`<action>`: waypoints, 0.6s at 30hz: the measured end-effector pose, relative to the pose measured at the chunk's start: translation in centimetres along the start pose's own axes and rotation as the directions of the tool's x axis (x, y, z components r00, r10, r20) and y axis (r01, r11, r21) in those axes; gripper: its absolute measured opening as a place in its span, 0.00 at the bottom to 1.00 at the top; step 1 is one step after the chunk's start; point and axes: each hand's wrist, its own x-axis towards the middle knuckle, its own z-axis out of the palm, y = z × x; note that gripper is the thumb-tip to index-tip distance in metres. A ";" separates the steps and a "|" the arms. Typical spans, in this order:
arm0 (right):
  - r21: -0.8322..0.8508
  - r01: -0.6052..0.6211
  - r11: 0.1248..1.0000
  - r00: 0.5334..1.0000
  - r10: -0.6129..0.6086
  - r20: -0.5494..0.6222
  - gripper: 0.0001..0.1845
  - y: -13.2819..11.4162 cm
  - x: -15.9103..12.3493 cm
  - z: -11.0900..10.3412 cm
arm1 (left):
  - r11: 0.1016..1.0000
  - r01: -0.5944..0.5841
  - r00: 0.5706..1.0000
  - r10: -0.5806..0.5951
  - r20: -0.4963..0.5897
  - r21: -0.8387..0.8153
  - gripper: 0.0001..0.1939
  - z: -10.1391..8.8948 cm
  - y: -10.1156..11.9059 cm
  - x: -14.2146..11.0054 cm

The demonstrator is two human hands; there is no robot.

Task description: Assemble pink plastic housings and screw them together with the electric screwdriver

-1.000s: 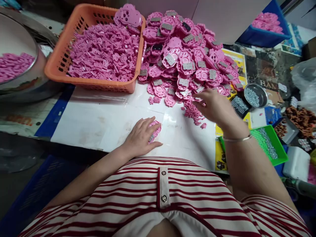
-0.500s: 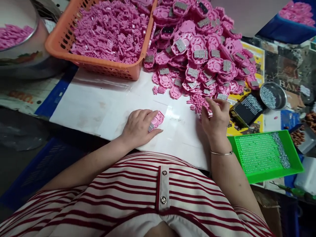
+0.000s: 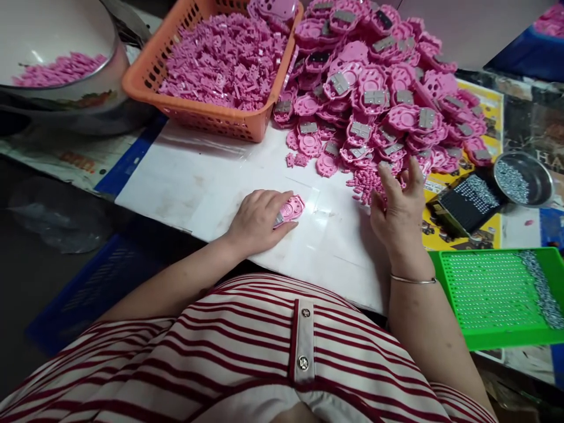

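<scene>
Head-camera view puts our left hand [image 3: 258,222] at the centre of the frame, palm down on the white sheet [image 3: 194,188], fingers closed over a pink round housing [image 3: 291,210] and pinning it flat, likely so that it keeps its open face up and cannot slide. Our right hand [image 3: 399,205] sits right of centre, fingers spread and slightly curled at the near edge of a small heap of tiny pink pieces [image 3: 363,182]; it may pinch one between thumb and forefinger, but the view is too coarse, so we cannot tell whether it grips anything. Above it, in the upper middle, lies the big pile of pink housings [image 3: 379,94] with grey metal plates, and the orange basket [image 3: 207,111] of small pink parts stands upper left of that, both close enough for either hand. A metal bowl [image 3: 57,64] with more pink pieces fills the upper left corner. At the right edge we see a small steel dish [image 3: 524,179] of screws, a black block [image 3: 467,202] beside it, and a green tray [image 3: 493,294] lower right. Compared with half a second ago, our right hand has lifted its fingers off the heap and opened them, while our left hand holds the housing much as it did.
</scene>
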 end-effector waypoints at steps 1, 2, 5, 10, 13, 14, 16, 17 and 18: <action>0.030 -0.002 1.000 0.999 0.003 -0.032 0.26 0.0 0.0 -0.1 | 1.000 0.005 1.000 -0.005 -0.006 -0.003 0.27 0.0 0.0 -0.1; 0.056 -0.021 0.998 0.998 0.024 -0.065 0.23 -0.1 -0.1 -0.3 | 1.000 0.008 1.000 -0.008 -0.012 -0.002 0.27 -0.1 -0.1 -0.2; 0.106 -0.115 0.988 0.983 0.129 -0.131 0.18 -0.7 -0.4 -0.9 | 1.000 0.016 1.000 -0.017 -0.026 -0.004 0.29 -0.1 0.0 -0.5; 0.014 -0.058 0.998 0.989 0.056 0.134 0.16 -2.8 -0.7 -1.0 | 0.997 0.044 0.999 -0.044 -0.004 -0.061 0.30 0.2 1.5 -0.3; -0.141 0.028 0.990 0.961 0.013 0.277 0.14 -3.6 -0.5 -0.3 | 0.996 0.020 0.999 -0.017 0.038 -0.086 0.33 0.2 2.5 0.1; -0.170 0.039 0.985 0.956 0.013 0.295 0.15 -3.6 -0.4 -0.1 | 0.996 0.012 0.998 -0.007 0.055 -0.090 0.36 0.1 2.7 0.1; -0.179 0.040 0.983 0.946 0.020 0.323 0.16 -3.5 -0.3 0.1 | 0.995 0.000 0.996 0.008 0.084 -0.095 0.39 -0.2 2.8 -0.2; -0.166 0.026 0.986 0.944 0.030 0.330 0.16 -3.4 -0.2 0.1 | 0.995 -0.005 0.995 0.015 0.095 -0.101 0.39 -0.4 2.7 -0.5; -0.146 0.003 0.989 0.944 0.045 0.327 0.14 -3.2 -0.2 0.0 | 0.994 -0.009 0.995 0.020 0.100 -0.110 0.38 -0.5 2.6 -0.9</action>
